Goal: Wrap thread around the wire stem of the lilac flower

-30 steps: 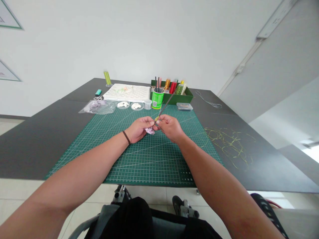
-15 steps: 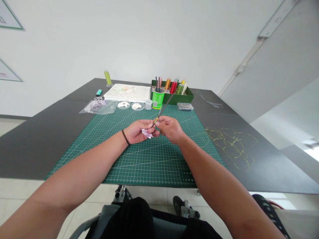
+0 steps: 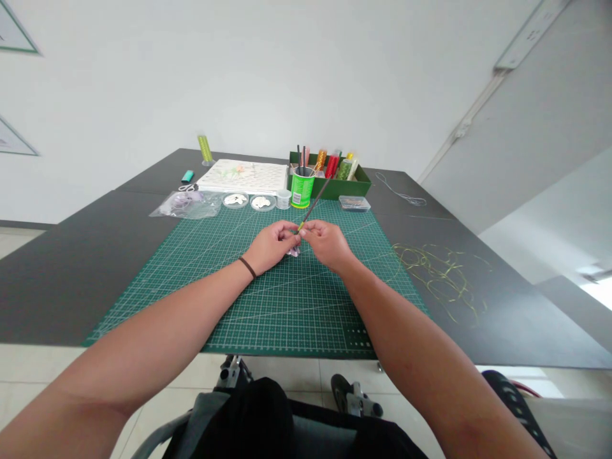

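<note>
Above the green cutting mat [image 3: 287, 306], my two hands meet around a thin dark stick [image 3: 315, 203] that slants up to the right. Its lower part has a yellow-green wrapping. My left hand [image 3: 273, 245] is closed on the stick's lower end, thumb on top. A small pale lilac piece [image 3: 293, 251] shows just below its fingers, mostly hidden. My right hand [image 3: 327, 242] pinches the stick at the yellow-green section, its fingertips almost touching the left ones.
Behind the mat stand a green can [image 3: 302, 190] with sticks, a green box [image 3: 354, 187] of colored tubes, a white tray [image 3: 243, 178] and small dishes. A plastic bag [image 3: 186, 204] lies left, tangled yellow-green cord [image 3: 444, 274] right.
My left hand has turned palm down and risen slightly, covering more of the lilac piece. My right hand stays near the same spot on the stick.
</note>
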